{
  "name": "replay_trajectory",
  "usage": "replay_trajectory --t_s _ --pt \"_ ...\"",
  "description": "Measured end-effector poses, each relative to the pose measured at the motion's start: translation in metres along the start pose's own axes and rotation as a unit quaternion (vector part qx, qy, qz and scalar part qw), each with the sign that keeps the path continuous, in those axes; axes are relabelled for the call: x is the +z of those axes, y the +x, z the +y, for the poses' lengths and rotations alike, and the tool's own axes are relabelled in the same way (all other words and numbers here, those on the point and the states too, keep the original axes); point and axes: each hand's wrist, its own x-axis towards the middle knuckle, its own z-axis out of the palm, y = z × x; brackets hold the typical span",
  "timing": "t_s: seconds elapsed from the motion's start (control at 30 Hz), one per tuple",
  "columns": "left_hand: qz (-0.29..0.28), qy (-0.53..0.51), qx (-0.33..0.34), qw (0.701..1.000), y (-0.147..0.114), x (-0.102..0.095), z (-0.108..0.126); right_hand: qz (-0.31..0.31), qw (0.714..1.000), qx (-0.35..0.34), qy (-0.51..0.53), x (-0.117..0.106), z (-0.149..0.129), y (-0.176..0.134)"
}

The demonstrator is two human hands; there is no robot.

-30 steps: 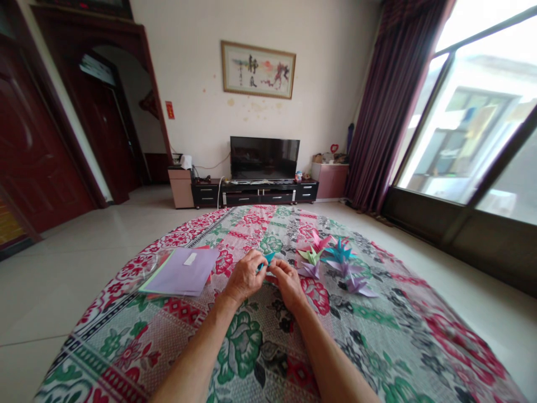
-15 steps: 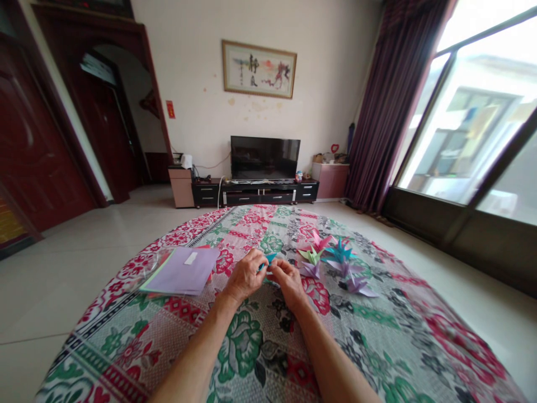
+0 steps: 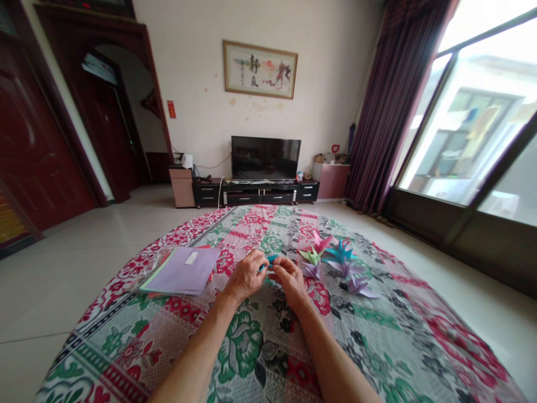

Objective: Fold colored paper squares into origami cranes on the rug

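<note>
A small piece of folded blue paper [image 3: 272, 259] is held between my two hands above the middle of the table. My left hand [image 3: 249, 274] pinches its left end, and the fingers cover part of it. From the right, my right hand [image 3: 289, 278] grips the other end between thumb and fingertips. Just right of my hands lies a group of folded paper cranes: a pink one [image 3: 321, 242], a green one [image 3: 311, 256], a blue one [image 3: 340, 252] and several purple ones [image 3: 361, 285].
To the left is a stack of coloured paper sheets [image 3: 184, 271], purple on top with a small white label, beside clear plastic wrap. A flowered tablecloth [image 3: 168, 341] covers the round table. Beyond its far edge stand a television [image 3: 265, 158] and a low cabinet [image 3: 243, 197].
The fingers of my right hand have shifted slightly over the blue paper, and its pointed tip now shows less. My left hand stays nearly where it was.
</note>
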Motion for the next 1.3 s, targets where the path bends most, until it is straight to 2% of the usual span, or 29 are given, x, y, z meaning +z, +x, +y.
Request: replay_trajectory --t_s 0.3,0.97,1.13,1.3 --pt "-0.009 0.005 -0.003 1.0 0.0004 -0.0014 0.0007 -0.032 0.98 -0.124 -0.15 -0.0069 0.0049 0.0035" --pt "-0.014 0.013 -0.011 1.0 -0.0004 0.0004 0.0005 -0.008 0.964 -0.144 -0.222 -0.0016 -0.0008 -0.0008" --pt "-0.012 0.017 -0.012 1.0 -0.0004 0.0014 -0.0017 -0.018 0.948 -0.177 -0.265 -0.0052 0.0053 0.0006" --pt "-0.017 0.03 -0.019 0.999 -0.0014 0.0025 -0.0025 -0.023 0.915 -0.233 -0.328 -0.0045 0.0068 -0.0001"
